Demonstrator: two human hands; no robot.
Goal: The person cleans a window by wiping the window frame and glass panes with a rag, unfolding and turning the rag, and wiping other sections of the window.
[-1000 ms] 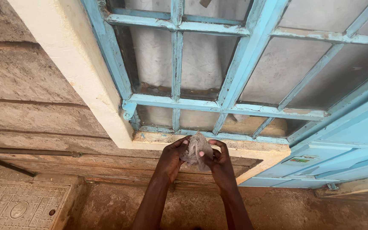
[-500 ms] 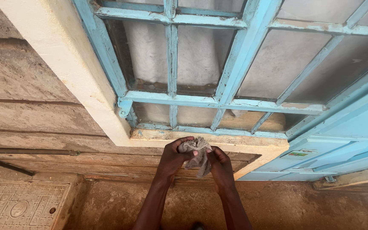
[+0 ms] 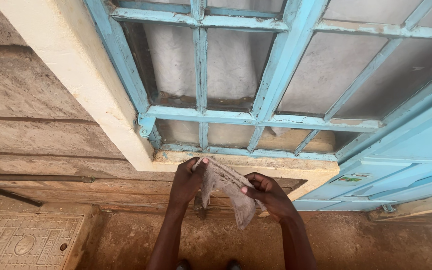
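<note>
1. Presently, left hand [image 3: 187, 182] pinches the upper corner of a grey, worn, crumpled cloth rag [image 3: 228, 190], thumb on top, fingers curled beneath.
2. Right hand [image 3: 268, 195] grips the rag's other side, thumb pressed onto the fabric, fingers curled around it.
3. Rag hangs stretched between both hands, just below the cream concrete window sill [image 3: 276, 170]; its lower end droops.
4. Above: light-blue metal window frame [image 3: 201, 115] with dusty panes. Lower left: square patterned concrete cover [image 3: 23, 242] in the ground.
</note>
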